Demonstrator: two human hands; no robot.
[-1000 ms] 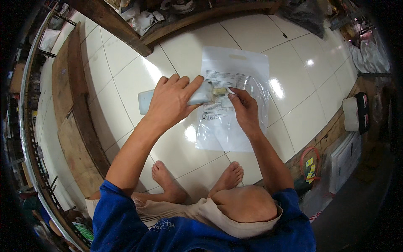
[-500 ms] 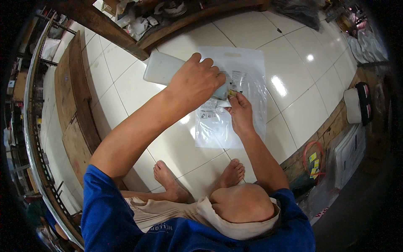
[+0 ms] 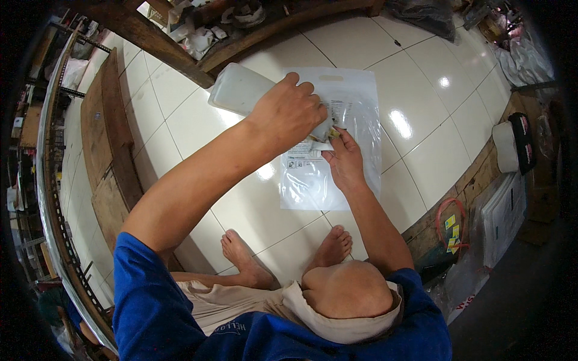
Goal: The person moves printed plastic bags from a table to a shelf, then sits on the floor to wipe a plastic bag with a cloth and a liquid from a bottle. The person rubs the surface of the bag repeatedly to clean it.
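My left hand (image 3: 288,107) is closed over the right-hand end of a long, pale, translucent plastic container (image 3: 239,88), which slants across the view with its other end up and to the left. Just beside that gripped end, my right hand (image 3: 345,157) pinches a small yellow-green and white piece (image 3: 334,133); whether it is a packet or a label I cannot tell. The container's gripped end is partly hidden by my fingers. Beneath both hands a clear plastic bag (image 3: 355,180) with a cut-out handle and printed text lies flat on the floor.
White glossy tiles (image 3: 409,90) make up the floor. On the left are a wooden plank (image 3: 96,120) and a metal rack (image 3: 45,150). A wooden beam (image 3: 150,42) runs along the back. At right stand wrapped flat white panels (image 3: 504,219) and a red strap loop (image 3: 438,219).
The container's upper left end has moved slightly up and right, and my left hand has shifted a little right with it. My right hand stays nearly still, pinching the small piece.
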